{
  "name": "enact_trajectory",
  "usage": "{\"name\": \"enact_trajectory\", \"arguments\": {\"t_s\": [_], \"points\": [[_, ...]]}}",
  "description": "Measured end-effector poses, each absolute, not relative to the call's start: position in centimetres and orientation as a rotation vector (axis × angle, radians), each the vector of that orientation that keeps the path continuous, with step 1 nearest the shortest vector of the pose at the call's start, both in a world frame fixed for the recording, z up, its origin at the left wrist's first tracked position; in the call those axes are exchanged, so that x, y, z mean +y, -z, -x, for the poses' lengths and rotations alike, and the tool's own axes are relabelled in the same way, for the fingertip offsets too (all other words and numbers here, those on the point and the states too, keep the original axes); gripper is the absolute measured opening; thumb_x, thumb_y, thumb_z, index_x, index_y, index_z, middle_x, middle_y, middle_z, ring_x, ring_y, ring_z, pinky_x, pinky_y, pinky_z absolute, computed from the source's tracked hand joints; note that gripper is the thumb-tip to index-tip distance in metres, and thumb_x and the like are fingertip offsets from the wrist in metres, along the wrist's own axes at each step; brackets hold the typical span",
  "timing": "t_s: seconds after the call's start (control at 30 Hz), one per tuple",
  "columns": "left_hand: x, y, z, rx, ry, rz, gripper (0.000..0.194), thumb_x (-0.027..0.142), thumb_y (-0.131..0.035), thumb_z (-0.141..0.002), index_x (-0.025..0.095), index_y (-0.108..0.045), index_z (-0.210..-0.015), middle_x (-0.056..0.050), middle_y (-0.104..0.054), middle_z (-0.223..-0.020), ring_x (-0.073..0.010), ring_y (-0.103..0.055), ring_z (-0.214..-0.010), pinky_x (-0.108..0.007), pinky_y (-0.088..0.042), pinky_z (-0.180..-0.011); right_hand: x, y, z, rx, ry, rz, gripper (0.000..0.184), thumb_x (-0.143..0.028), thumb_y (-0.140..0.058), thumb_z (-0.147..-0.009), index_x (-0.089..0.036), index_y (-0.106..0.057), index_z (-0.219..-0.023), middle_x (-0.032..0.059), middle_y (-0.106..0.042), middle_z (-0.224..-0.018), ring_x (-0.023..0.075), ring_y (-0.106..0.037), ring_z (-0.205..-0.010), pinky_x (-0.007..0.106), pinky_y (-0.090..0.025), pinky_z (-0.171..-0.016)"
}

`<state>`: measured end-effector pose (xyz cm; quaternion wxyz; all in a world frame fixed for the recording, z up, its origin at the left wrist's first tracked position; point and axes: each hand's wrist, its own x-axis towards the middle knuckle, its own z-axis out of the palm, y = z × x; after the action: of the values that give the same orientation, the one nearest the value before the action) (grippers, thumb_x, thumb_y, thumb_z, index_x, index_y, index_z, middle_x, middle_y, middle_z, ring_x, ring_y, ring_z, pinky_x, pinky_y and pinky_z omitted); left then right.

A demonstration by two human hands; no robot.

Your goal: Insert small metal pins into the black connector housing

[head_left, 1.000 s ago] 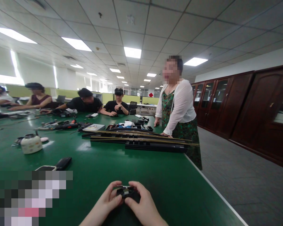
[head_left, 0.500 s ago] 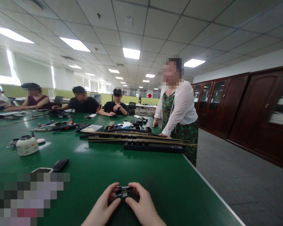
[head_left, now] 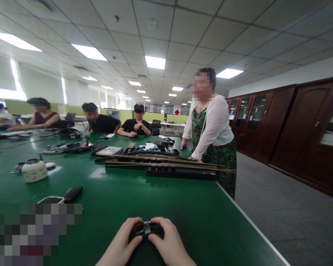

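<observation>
Between my two hands, low in the head view, is a small black device [head_left: 147, 229] with metallic parts showing in its middle; its exact kind I cannot make out. My left hand [head_left: 124, 238] grips its left end, fingers over the far side and thumb on the near side. On the right end, my right hand [head_left: 168, 238] holds it the same way. Both hands are just over the green table [head_left: 105, 207], and the fingers hide the device's two ends.
Ahead lie long black rails [head_left: 180, 174] with thin brass-coloured rods [head_left: 166, 164]. To the left are a white jar [head_left: 34, 171] and a black-and-white object [head_left: 72, 194]. Tools [head_left: 72, 148] lie farther back. A person [head_left: 211, 122] stands at the right edge; several others sit beyond.
My fingers have closed in slightly around the black device, which now looks turned a little. The seated person in black, left of centre, has leaned lower. The view has shifted slightly.
</observation>
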<state>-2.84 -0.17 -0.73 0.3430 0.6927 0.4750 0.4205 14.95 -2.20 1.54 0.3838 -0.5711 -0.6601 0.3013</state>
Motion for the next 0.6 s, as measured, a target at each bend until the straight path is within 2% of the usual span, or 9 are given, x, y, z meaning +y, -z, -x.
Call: {"name": "enact_trajectory", "arguments": {"t_s": [0.13, 0.27, 0.4, 0.6], "points": [[-0.3, 1.0, 2.8, 1.281, -1.060, -1.853, 0.033, 0.020, -0.056, -0.065, 0.022, -0.060, -0.098, -0.008, -0.065, -0.103, -0.0263, -0.057, -0.102, -0.041, -0.041, -0.094, -2.3, -1.5, -15.1, -1.697, -0.774, 1.449, 0.033, -0.016, -0.060, -0.063, -0.026, -0.064, -0.095, 0.0006, -0.064, -0.100, 0.0190, -0.056, -0.099, 0.029, -0.039, -0.090], [-0.4, 1.4, 2.7, 1.292, -1.028, -1.793, 0.037, 0.021, -0.054, -0.068, 0.022, -0.055, -0.104, -0.007, -0.063, -0.109, -0.0254, -0.054, -0.106, -0.041, -0.038, -0.097, -2.4, -1.4, -15.3, -1.691, -0.783, 1.451, 0.033, -0.017, -0.060, -0.064, -0.026, -0.064, -0.095, 0.0015, -0.063, -0.102, 0.0195, -0.056, -0.100, 0.031, -0.039, -0.092], [-0.7, 0.8, 2.3, 1.125, -1.048, -1.614, 0.033, 0.024, -0.058, -0.069, 0.023, -0.052, -0.102, -0.006, -0.064, -0.106, -0.0249, -0.054, -0.108, -0.040, -0.035, -0.099, -2.5, -1.5, -15.4, -1.697, -0.778, 1.371, 0.033, -0.016, -0.060, -0.065, -0.026, -0.064, -0.097, 0.0022, -0.062, -0.108, 0.0207, -0.054, -0.106, 0.034, -0.036, -0.096], [-0.9, 0.7, 1.4, 0.796, -1.089, -1.235, 0.044, 0.039, -0.066, -0.069, 0.025, -0.045, -0.104, -0.007, -0.064, -0.104, -0.0249, -0.061, -0.098, -0.038, -0.044, -0.089, -2.1, -1.4, -15.5, -1.707, -0.745, 1.259, 0.026, -0.019, -0.064, -0.066, -0.026, -0.066, -0.090, 0.0049, -0.062, -0.110, 0.0214, -0.053, -0.108, 0.038, -0.037, -0.097]]}}
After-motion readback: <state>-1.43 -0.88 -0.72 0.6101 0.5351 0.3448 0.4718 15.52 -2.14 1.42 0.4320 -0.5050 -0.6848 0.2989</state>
